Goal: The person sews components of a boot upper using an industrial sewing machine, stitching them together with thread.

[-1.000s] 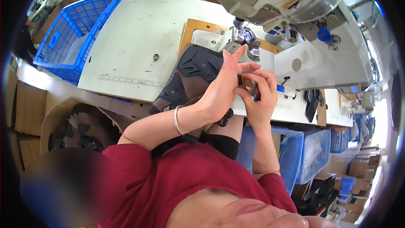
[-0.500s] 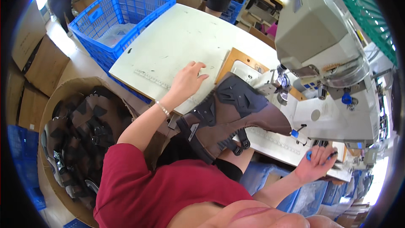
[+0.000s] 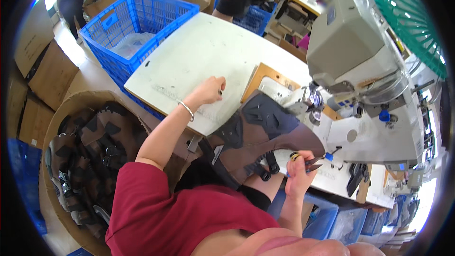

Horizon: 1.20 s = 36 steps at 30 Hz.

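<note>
Snips point(image 3: 313, 168) now show in R hand point(image 3: 300, 175), right of ctr; half a sec ago that hand was farther right. Fingers wrapped round them, tips poking right. Judgement: tool's back by the workpiece, prob. hand-trimming stage. L hand point(image 3: 208, 91), ctr-left, over white tabletop point(image 3: 204, 47); fingers curled, dark bit point(image 3: 220, 92) at fingertips, can't tell if gripped. Boot upper point(image 3: 284, 143), brn/blk, ctr, slung from table edge to thigh point(image 3: 266, 186), approx. same spot as before; R hand just beside toe end. Labels: pale tag point(image 3: 217, 155) on upper, blurred; sewing machine point(image 3: 350, 43), upper right, dark plate point(image 3: 331, 15), illegible.
</note>
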### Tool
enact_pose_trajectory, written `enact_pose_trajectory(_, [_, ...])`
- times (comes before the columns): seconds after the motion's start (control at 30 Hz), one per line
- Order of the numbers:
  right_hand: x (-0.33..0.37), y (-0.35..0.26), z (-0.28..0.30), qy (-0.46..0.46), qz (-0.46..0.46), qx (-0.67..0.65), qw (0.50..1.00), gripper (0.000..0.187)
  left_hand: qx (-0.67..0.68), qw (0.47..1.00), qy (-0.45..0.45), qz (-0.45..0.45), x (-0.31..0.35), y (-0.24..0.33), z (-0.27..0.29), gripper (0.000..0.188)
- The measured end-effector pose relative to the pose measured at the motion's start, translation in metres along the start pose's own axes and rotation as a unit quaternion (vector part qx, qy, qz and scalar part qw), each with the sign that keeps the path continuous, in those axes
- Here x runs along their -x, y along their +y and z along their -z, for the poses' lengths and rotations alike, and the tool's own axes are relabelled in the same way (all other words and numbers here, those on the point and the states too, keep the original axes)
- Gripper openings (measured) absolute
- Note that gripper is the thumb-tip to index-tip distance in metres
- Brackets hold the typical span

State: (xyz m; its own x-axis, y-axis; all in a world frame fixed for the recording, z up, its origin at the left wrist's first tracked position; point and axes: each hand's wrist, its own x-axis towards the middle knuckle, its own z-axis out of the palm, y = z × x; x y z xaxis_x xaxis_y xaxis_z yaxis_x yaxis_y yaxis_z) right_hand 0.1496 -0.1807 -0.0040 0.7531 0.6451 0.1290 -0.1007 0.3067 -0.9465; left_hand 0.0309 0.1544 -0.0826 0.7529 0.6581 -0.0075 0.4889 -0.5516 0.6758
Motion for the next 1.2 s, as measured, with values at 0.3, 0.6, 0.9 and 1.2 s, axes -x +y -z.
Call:
enact_pose_trajectory(0.3, [0.001,0.004,-0.022,-0.032,0.041,0.197,0.979,0.009,0.075,0.997,0.033,0.015,0.017,0.035,0.018,0.011])
enact_pose_trajectory(0.6, [0.0,0.006,-0.04,0.029,0.175,0.101,0.979,0.013,0.584,0.801,-0.039,-0.123,0.129,0.183,-0.017,0.018])
enact_pose_trajectory(0.9, [0.005,-0.008,-0.031,0.12,0.172,0.0,0.978,0.018,0.474,0.845,0.009,-0.246,0.138,0.204,-0.029,0.021])
enact_pose_trajectory(1.2, [-0.023,-0.026,-0.024,0.087,0.149,0.04,0.984,0.013,0.637,0.753,-0.148,-0.075,0.114,0.199,-0.03,0.021])
